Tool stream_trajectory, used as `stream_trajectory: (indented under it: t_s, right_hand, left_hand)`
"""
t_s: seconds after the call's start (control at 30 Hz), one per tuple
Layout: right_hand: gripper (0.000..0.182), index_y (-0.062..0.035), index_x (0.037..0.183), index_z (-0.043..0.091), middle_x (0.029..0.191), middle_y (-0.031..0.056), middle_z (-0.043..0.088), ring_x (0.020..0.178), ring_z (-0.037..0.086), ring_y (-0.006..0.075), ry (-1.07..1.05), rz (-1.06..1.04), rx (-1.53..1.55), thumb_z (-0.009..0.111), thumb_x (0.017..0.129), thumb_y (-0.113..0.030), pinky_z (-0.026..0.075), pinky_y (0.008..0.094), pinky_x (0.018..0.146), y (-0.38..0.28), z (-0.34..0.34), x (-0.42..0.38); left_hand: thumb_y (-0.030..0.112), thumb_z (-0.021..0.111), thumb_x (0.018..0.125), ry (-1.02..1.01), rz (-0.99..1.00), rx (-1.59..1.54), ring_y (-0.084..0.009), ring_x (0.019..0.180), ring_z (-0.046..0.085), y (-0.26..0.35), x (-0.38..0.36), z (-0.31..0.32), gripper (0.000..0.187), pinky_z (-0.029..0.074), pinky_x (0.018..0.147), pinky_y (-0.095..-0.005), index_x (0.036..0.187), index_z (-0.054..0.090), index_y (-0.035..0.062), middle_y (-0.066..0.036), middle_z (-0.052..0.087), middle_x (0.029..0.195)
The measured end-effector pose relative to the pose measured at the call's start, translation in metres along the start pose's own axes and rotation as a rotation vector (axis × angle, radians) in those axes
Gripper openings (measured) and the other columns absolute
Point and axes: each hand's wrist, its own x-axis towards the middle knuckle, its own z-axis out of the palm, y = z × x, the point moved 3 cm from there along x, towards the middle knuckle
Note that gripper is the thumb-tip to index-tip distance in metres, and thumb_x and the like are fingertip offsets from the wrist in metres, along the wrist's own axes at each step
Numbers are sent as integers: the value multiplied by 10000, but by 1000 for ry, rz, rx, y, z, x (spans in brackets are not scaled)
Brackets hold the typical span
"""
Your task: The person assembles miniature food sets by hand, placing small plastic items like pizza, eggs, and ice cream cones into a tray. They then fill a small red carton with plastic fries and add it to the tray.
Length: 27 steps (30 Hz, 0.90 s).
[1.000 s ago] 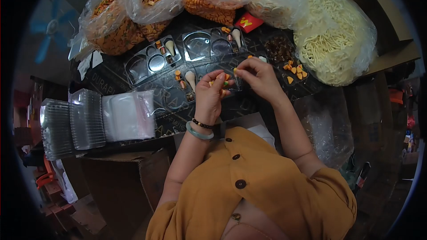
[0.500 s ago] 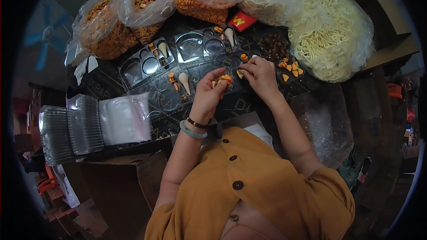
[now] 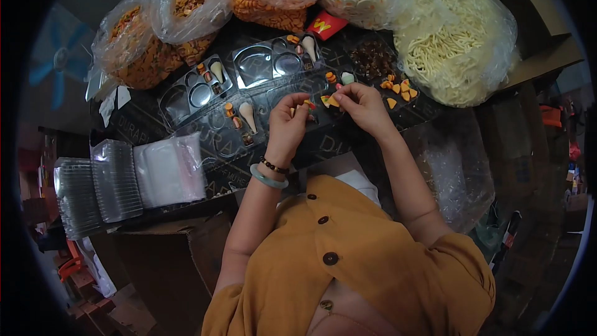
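Note:
My left hand (image 3: pixel 288 123) is curled around several small orange, red and yellow pieces (image 3: pixel 307 105), partly hidden by its fingers. Close to its right, my right hand (image 3: pixel 365 109) pinches a small yellow-orange wedge (image 3: pixel 334 100) that looks like a miniature pizza slice. Both hands hover over a clear compartment tray, mostly hidden below them. Beside the right fingertips are a stack of orange miniature pieces (image 3: pixel 330 78) and a pale rounded piece (image 3: pixel 347 78). Left of my left hand, another tray holds a cream cone-shaped piece (image 3: pixel 247 117) and small orange pieces (image 3: pixel 229 109).
Open plastic bags of small orange pieces (image 3: pixel 268 9) line the back, with a big bag of pale strands (image 3: pixel 457 40) at right. Loose wedges (image 3: pixel 405 90) and dark brown pieces (image 3: pixel 371 61) lie nearby. Stacked clear trays (image 3: pixel 115 180) and plastic sleeves (image 3: pixel 169 171) sit at left.
The view has shifted slightly. My left fingers have curled further over their pieces. My right hand remains pinched close by, with the wedge now showing more plainly at its fingertips.

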Motion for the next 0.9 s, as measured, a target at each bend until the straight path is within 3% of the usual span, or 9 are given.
stream_trajectory:
  t_s: [0.13, 0.2, 0.27, 0.33, 0.4, 0.5, 0.7, 0.8, 0.9]
  right_hand:
    - [103, -14, 889, 629, 746, 84, 623, 668, 599, 171, 19, -137, -297, 613, 823, -91, 468, 276, 617, -14, -7, -3]
    - [107, -6, 896, 623, 859, 84, 633, 765, 615, 226, -98, -538, -541, 621, 796, -46, 484, 309, 681, -25, -5, -3]
    - [118, -14, 889, 627, 879, 85, 624, 807, 601, 257, -174, -618, -561, 630, 774, -40, 479, 331, 703, -20, -6, 1]
    - [131, -22, 883, 631, 900, 85, 616, 850, 586, 288, -251, -700, -581, 638, 753, -35, 475, 353, 725, -15, -6, 0]
    - [130, -36, 858, 637, 909, 76, 611, 890, 584, 260, -144, -821, -747, 660, 730, -48, 456, 353, 759, -17, -10, -1]
    - [95, -67, 818, 649, 869, 60, 594, 908, 570, 226, 38, -739, -736, 628, 728, -41, 420, 359, 794, -24, -8, -10]
    - [98, -90, 803, 646, 810, 31, 576, 813, 577, 229, -13, -721, -874, 658, 709, -66, 421, 347, 700, -6, -3, -7]
    - [77, -90, 801, 644, 804, 32, 576, 801, 580, 230, -13, -723, -890, 650, 726, -78, 421, 349, 701, -6, -2, -8]
    - [72, -94, 801, 643, 790, 33, 571, 774, 578, 232, 27, -709, -859, 643, 731, -75, 414, 348, 682, -3, -1, -6]
  left_hand:
    - [64, 551, 857, -58, -7, 65, -56, 663, 532, 2, 10, 6, 144, 422, 555, -185, 981, 614, 28, 9, 592, 774]
    - [83, 571, 846, -59, -20, 120, -57, 643, 526, 2, 16, 8, 122, 428, 546, -204, 935, 627, 21, 15, 584, 731]
    - [134, 647, 789, 25, 319, 638, -98, 580, 550, 8, 21, 11, 137, 439, 524, -245, 826, 634, 2, -20, 582, 632]
    - [146, 672, 758, 58, 382, 750, -131, 560, 561, 7, 25, 13, 162, 442, 518, -263, 789, 625, -6, -51, 581, 612]
    - [159, 696, 727, 92, 448, 860, -163, 539, 573, 5, 27, 15, 192, 445, 513, -280, 752, 616, -14, -82, 580, 592]
    - [156, 699, 710, 96, 394, 837, -210, 554, 589, -2, 30, 15, 189, 452, 529, -289, 735, 607, -6, -120, 593, 623]
    - [125, 674, 728, 141, 429, 815, -201, 578, 602, 1, 26, 18, 140, 455, 533, -292, 751, 619, -2, -113, 598, 635]
    - [109, 663, 746, 41, 521, 713, -227, 599, 614, 2, 21, 21, 109, 463, 539, -304, 782, 642, 8, -120, 604, 688]
    - [105, 663, 753, -22, 565, 907, -262, 623, 612, -1, 21, 22, 96, 471, 558, -329, 809, 661, 26, -121, 597, 729]
